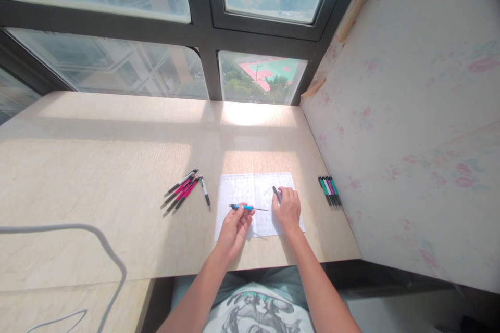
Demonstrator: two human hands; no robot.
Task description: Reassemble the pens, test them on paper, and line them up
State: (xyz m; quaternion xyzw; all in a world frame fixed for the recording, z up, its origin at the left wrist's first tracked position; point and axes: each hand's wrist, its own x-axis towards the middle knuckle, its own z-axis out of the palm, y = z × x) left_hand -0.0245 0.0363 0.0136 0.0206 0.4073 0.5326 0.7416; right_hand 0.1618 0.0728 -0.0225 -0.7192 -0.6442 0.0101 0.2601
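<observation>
My left hand [235, 225] is closed on the blue upper barrel of a taken-apart pen [242, 207], held level above the paper. A thin refill [261, 210] sticks out of the barrel's right end toward my other hand. My right hand [287, 208] is closed on a short dark pen part [276, 195], which looks like the pen's black grip section; its lower end is hidden by my fingers. The two pieces are apart. Beneath both hands lies a white sheet of paper [238, 184].
Left of the paper, several pink and white pens [183, 192] lie in a loose bunch, with one white-and-black pen [205, 192] beside them. A row of several pens [330, 191] lies by the papered wall [390, 166]. A grey cable [105, 244] curves at lower left.
</observation>
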